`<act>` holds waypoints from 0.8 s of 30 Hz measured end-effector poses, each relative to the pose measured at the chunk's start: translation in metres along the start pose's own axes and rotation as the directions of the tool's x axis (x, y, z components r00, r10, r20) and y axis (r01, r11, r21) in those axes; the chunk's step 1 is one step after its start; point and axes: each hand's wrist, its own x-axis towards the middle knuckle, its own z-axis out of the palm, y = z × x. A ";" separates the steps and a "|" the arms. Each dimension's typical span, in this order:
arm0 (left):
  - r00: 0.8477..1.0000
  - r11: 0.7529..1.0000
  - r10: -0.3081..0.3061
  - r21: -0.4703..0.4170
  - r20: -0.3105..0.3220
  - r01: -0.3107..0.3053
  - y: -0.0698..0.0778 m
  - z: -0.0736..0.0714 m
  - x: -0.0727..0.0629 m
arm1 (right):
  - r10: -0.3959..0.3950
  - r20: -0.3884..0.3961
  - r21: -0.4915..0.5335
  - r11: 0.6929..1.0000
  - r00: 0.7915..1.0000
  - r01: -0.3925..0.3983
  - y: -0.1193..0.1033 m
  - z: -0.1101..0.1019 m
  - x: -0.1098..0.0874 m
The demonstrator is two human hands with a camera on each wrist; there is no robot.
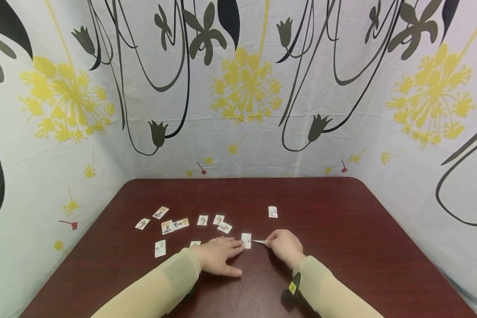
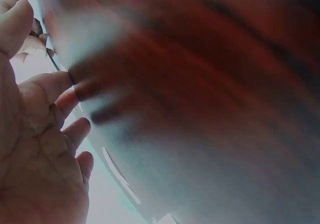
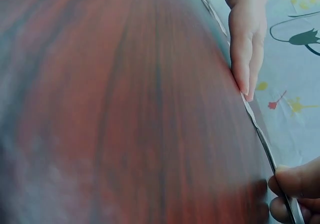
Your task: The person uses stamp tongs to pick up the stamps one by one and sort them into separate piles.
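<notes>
My left hand (image 1: 217,256) lies palm down on the table, fingers spread and straight. Its fingertips rest at the left edge of a small white printed card (image 1: 246,239). From the other side my right hand (image 1: 285,247) pinches a pair of thin metal tweezers (image 3: 268,151) between thumb and fingers. The tweezers' tip points left, right at that card's edge in the head view. Another card (image 1: 195,243) shows just behind the left hand, partly covered by it.
Several small picture cards (image 1: 180,224) lie scattered on the left of the dark red table (image 1: 342,229), a few overlapping. One lone card (image 1: 272,212) is farther back, right of the middle. A flower-patterned white cloth (image 1: 238,145) hangs around the table's back and sides.
</notes>
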 end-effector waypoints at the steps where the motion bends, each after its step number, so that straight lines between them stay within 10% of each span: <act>1: 1.000 1.000 -0.001 0.004 -0.001 0.001 0.000 0.000 0.000 | -0.001 -0.003 -0.001 1.000 1.000 0.001 0.000 0.000 0.000; 24: 1.000 1.000 -0.021 -0.015 -0.004 0.021 -0.005 -0.003 -0.004 | 0.035 -0.015 0.060 0.998 0.999 -0.034 0.015 -0.009 0.011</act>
